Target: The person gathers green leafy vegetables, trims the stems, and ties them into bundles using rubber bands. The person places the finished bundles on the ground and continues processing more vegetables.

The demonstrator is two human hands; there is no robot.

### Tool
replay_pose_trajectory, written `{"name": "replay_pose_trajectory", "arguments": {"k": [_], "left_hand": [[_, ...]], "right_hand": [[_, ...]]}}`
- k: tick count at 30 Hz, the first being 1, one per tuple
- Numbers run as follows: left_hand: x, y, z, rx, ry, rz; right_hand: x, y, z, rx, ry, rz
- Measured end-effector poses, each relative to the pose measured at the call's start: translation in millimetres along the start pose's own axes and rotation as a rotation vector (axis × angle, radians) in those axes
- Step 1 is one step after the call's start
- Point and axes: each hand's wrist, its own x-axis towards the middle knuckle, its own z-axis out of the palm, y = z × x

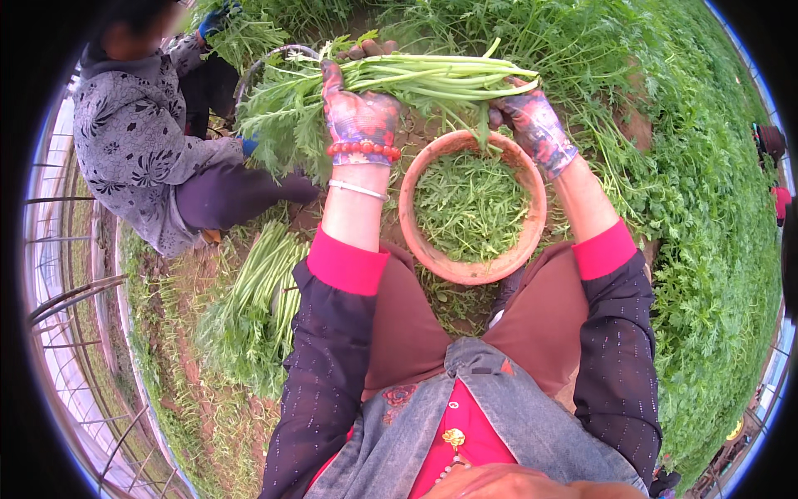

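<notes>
A long bunch of leafy greens, probably crown daisy (430,75), lies sideways above the ground, its feathery leaves to the left and pale stems to the right. My left hand (363,118), in a patterned, soiled glove, grips it near the leaves, with dark fingertips showing behind the stems. At the cut stem ends, my gloved right hand (537,125) is closed around the bunch, its fingers partly hidden. Some loose leaves hang below, just left of that hand. Between my knees stands an orange plastic basin (408,209), holding loose leaf trimmings (471,206).
A pile of harvested greens (262,293) lies on the soil to my left. Close by, a person (140,131) in blue gloves crouches among greens. Dense growing plants (698,249) fill the right side. Metal greenhouse framing (78,299) curves along the left edge.
</notes>
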Motion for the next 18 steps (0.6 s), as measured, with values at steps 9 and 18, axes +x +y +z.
{"name": "replay_pose_trajectory", "arguments": {"k": [9, 18], "left_hand": [[7, 16, 0, 0.299, 0.07, 0.275], [-7, -25, -7, 0.102, 0.178, 0.071]], "right_hand": [[-18, -30, -6, -0.383, 0.284, -0.611], [-11, -11, 54, -1.532, -0.135, -1.014]]}}
